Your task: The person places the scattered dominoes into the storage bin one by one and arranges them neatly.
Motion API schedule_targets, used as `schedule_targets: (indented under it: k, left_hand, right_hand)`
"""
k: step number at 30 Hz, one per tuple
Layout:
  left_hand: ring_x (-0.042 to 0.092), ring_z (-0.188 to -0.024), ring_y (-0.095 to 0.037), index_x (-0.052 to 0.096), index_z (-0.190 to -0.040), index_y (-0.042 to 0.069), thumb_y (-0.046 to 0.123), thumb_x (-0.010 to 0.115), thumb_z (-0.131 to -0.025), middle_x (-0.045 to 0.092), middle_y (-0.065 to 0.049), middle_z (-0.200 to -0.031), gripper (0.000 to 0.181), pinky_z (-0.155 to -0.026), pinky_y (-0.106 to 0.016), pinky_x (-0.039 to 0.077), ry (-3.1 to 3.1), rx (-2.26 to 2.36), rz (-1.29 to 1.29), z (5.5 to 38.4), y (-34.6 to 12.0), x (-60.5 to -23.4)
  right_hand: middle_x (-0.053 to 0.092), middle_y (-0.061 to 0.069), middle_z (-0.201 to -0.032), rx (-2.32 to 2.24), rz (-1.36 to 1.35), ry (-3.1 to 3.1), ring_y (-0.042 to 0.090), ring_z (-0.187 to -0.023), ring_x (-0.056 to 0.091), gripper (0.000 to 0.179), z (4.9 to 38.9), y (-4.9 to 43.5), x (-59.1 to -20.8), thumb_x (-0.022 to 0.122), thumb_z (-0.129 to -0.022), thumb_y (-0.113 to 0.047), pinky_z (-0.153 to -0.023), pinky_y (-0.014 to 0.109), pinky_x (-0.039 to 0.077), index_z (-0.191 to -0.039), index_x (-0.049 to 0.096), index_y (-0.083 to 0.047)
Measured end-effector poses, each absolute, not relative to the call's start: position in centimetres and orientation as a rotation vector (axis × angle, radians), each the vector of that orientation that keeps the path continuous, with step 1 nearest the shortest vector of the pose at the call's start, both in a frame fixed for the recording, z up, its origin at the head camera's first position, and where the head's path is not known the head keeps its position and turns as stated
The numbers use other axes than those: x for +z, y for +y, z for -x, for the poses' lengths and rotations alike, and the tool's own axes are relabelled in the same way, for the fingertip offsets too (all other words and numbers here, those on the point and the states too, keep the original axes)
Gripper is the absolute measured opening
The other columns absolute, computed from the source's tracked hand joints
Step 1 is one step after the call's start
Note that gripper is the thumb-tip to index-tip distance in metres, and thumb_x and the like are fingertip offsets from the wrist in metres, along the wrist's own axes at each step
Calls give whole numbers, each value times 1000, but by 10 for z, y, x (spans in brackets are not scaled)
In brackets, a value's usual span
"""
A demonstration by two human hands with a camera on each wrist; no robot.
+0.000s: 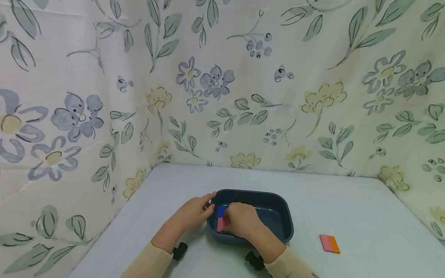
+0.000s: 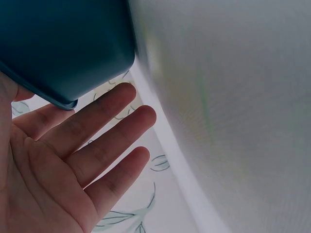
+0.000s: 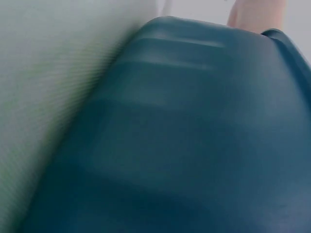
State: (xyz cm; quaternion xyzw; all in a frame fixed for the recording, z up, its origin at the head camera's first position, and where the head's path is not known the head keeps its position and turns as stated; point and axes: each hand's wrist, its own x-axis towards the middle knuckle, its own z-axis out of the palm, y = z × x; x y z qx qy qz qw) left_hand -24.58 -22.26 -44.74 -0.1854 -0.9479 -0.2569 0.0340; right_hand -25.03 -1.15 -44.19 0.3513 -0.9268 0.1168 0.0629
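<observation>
A dark teal rectangular tub stands on the white table. My right hand reaches down into its left part, fingers curled, and pinches a flat pink tile. A blue patch shows right behind the pink one; the hand hides how the two join. At the tub's left end, my left hand touches the rim with thumb and index finger. In the left wrist view, the other fingers are straight and spread below the tub wall. The tub's outer side fills most of the right wrist view.
A flat pink and orange tile lies on the table to the right of the tub. Black wrist devices sit under both wrists. A flowered curtain hangs behind and along the sides of the table.
</observation>
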Motion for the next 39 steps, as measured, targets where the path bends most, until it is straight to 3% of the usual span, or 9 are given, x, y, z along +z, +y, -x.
schedule_targets:
  k: [7, 16, 25, 33, 39]
  left_hand:
    - [56, -75, -7, 46, -152, 12, 29, 53, -104, 68, 2, -99, 51, -66, -31, 48, -2917, -804, 559, 246, -223, -447]
    - [58, -79, -7, 45, -152, 11, 28, 52, -104, 68, 0, -102, 52, -68, -30, 49, -2911, -780, 586, 246, -223, -448]
    - [58, -80, -7, 45, -152, 11, 29, 52, -104, 69, 1, -102, 51, -68, -30, 49, -2910, -769, 590, 246, -223, -447]
    - [56, -75, -7, 45, -152, 11, 29, 52, -104, 67, 3, -97, 52, -66, -30, 48, -2925, -788, 571, 245, -222, -448]
    - [55, -75, -8, 45, -152, 11, 29, 52, -104, 67, 2, -99, 52, -66, -30, 47, -2927, -798, 558, 246, -221, -444]
  right_hand:
    - [55, -17, -66, 464, -1068, -2843, 4, -63, 50, 22, 253, -16, -446, 85, -79, -42, -55, 28, 44, -77, 76, -22]
    - [64, -15, -75, 491, -1044, -2905, 5, -70, 57, 25, 254, -15, -450, 87, -78, -39, -61, 33, 49, -93, 81, -20]
    - [70, -10, -85, 525, -1016, -2931, 8, -76, 62, 29, 254, -15, -449, 87, -77, -39, -67, 37, 53, -98, 81, -20]
    - [60, -19, -70, 537, -1102, -2911, 2, -67, 55, 11, 252, -13, -448, 87, -78, -30, -62, 32, 49, -84, 79, -27]
    - [61, -20, -70, 530, -1107, -2915, 2, -69, 56, 9, 253, -13, -447, 87, -78, -31, -64, 32, 50, -83, 80, -28]
